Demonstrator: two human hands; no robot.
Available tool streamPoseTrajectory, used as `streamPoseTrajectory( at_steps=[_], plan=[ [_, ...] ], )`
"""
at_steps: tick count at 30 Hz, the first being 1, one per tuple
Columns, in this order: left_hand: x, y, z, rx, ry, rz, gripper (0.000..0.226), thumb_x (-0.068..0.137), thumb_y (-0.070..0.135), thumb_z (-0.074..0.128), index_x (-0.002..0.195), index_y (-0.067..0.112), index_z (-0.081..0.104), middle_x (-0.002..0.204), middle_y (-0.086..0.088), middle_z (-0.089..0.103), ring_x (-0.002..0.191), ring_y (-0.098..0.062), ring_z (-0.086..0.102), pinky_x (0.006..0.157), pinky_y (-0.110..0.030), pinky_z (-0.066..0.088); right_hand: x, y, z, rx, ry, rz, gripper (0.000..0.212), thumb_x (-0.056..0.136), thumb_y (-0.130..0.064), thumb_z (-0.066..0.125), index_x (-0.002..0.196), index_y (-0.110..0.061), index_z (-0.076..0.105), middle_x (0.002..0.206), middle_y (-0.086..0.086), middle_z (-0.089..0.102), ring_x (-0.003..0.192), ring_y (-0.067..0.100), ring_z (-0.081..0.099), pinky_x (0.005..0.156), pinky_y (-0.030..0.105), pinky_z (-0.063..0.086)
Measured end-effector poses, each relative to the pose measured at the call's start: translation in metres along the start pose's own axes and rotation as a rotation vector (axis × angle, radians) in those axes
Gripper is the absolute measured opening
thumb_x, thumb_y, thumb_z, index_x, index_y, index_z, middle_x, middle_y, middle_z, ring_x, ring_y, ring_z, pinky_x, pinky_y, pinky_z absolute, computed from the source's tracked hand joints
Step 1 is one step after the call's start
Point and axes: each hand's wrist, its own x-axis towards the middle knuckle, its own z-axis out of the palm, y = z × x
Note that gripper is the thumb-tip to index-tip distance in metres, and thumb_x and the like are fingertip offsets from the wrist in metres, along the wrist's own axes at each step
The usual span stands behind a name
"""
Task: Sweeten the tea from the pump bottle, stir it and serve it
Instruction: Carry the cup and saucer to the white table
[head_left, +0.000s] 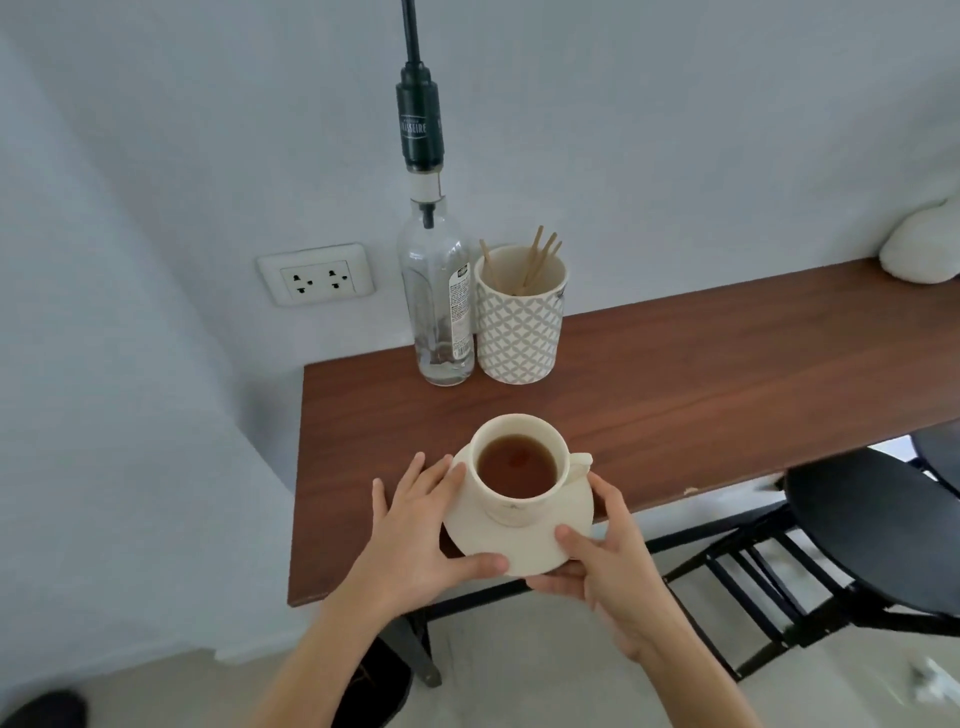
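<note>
A cream cup (519, 499) of brown tea stands on a cream saucer (498, 551) near the front edge of the wooden table (675, 384). My left hand (415, 535) holds the saucer's left rim, thumb on its front edge. My right hand (608, 556) grips the saucer's right front rim, fingers beneath it. The saucer juts over the table's edge. The clear pump bottle (436, 291) with a black pump top stands at the back against the wall. Beside it a patterned holder (519, 317) contains several wooden stirrers.
A wall socket (316, 274) sits left of the bottle. Black stools (872, 514) stand under the table's right side. A white soft object (919, 244) lies at the far right end of the table.
</note>
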Motion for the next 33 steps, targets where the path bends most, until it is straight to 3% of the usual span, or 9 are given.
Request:
streamPoseTrajectory(
  at_steps=[7, 10, 13, 15, 18, 21, 23, 29, 33],
  plan=[
    [-0.040, 0.035, 0.033, -0.065, 0.201, -0.125, 0.100, 0.074, 0.082, 0.052, 0.157, 0.037, 0.018, 0.166, 0.015, 0.013, 0.150, -0.008, -0.018, 0.117, -0.056, -0.017, -0.001, -0.003, -0.037, -0.040, -0.153, 0.011, 0.054, 0.097, 0.002, 0.056, 0.134, -0.036, 0.045, 0.109, 0.016, 0.069, 0.078, 0.037, 0.077, 0.062, 0.045, 0.062],
    [-0.061, 0.053, 0.046, -0.159, 0.314, -0.180, 0.095, 0.078, 0.078, 0.053, 0.157, 0.037, 0.019, 0.166, 0.015, 0.013, 0.154, -0.010, -0.010, 0.123, -0.056, -0.006, -0.001, -0.010, -0.051, -0.100, -0.246, -0.006, 0.053, 0.096, 0.003, 0.058, 0.129, -0.038, 0.048, 0.109, 0.005, 0.065, 0.079, 0.036, 0.078, 0.064, 0.048, 0.062],
    [-0.088, 0.067, 0.054, -0.295, 0.412, -0.232, 0.096, 0.079, 0.071, 0.060, 0.157, 0.032, 0.020, 0.163, 0.017, 0.021, 0.152, -0.009, 0.011, 0.125, -0.042, 0.017, -0.007, -0.014, -0.055, -0.144, -0.342, -0.027, 0.052, 0.096, 0.003, 0.057, 0.121, -0.042, 0.053, 0.116, 0.000, 0.061, 0.081, 0.035, 0.078, 0.065, 0.050, 0.063],
    [-0.110, 0.074, 0.058, -0.431, 0.445, -0.296, 0.092, 0.082, 0.059, 0.067, 0.157, 0.033, 0.020, 0.156, 0.015, 0.036, 0.144, -0.010, 0.035, 0.116, -0.037, 0.036, -0.017, -0.015, -0.054, -0.172, -0.412, -0.027, 0.052, 0.097, 0.004, 0.056, 0.118, -0.043, 0.055, 0.115, 0.005, 0.067, 0.081, 0.037, 0.077, 0.063, 0.049, 0.063],
    [-0.149, 0.081, 0.065, -0.683, 0.539, -0.349, 0.083, 0.086, 0.032, 0.076, 0.155, 0.033, 0.029, 0.133, 0.002, 0.060, 0.109, -0.024, 0.066, 0.094, -0.038, 0.056, -0.037, -0.013, -0.046, -0.217, -0.514, 0.007, 0.051, 0.097, 0.003, 0.056, 0.127, -0.038, 0.052, 0.095, 0.021, 0.078, 0.077, 0.044, 0.076, 0.062, 0.048, 0.063],
    [-0.200, 0.085, 0.072, -0.840, 0.654, -0.409, 0.076, 0.089, 0.016, 0.075, 0.152, 0.033, 0.035, 0.133, 0.001, 0.059, 0.081, -0.014, 0.071, 0.069, -0.025, 0.056, -0.063, -0.005, -0.031, -0.282, -0.624, 0.025, 0.056, 0.097, 0.000, 0.057, 0.131, -0.043, 0.046, 0.090, 0.024, 0.078, 0.075, 0.045, 0.075, 0.063, 0.047, 0.063],
    [-0.238, 0.089, 0.079, -0.886, 0.720, -0.457, 0.078, 0.089, 0.012, 0.074, 0.154, 0.028, 0.033, 0.133, 0.005, 0.059, 0.076, -0.008, 0.070, 0.065, -0.021, 0.054, -0.086, 0.004, -0.017, -0.313, -0.717, 0.041, 0.055, 0.097, -0.001, 0.059, 0.129, -0.044, 0.048, 0.088, 0.021, 0.079, 0.074, 0.043, 0.076, 0.060, 0.044, 0.063],
    [-0.382, 0.108, 0.104, -0.939, 0.980, -0.567, 0.079, 0.088, 0.006, 0.075, 0.154, 0.021, 0.035, 0.131, -0.001, 0.059, 0.076, -0.013, 0.068, 0.068, -0.024, 0.054, -0.181, 0.052, 0.032, -0.366, -0.959, 0.097, 0.058, 0.093, 0.001, 0.062, 0.133, -0.039, 0.050, 0.107, 0.023, 0.075, 0.082, 0.043, 0.076, 0.058, 0.046, 0.063],
    [-0.495, 0.125, 0.131, -0.918, 1.133, -0.666, 0.079, 0.089, 0.005, 0.074, 0.154, 0.021, 0.034, 0.133, -0.007, 0.059, 0.100, -0.036, 0.070, 0.088, -0.051, 0.059, -0.266, 0.102, 0.062, -0.438, -1.102, 0.133, 0.060, 0.093, 0.004, 0.060, 0.135, -0.037, 0.049, 0.093, 0.024, 0.078, 0.074, 0.041, 0.077, 0.054, 0.042, 0.062]
  ],
)
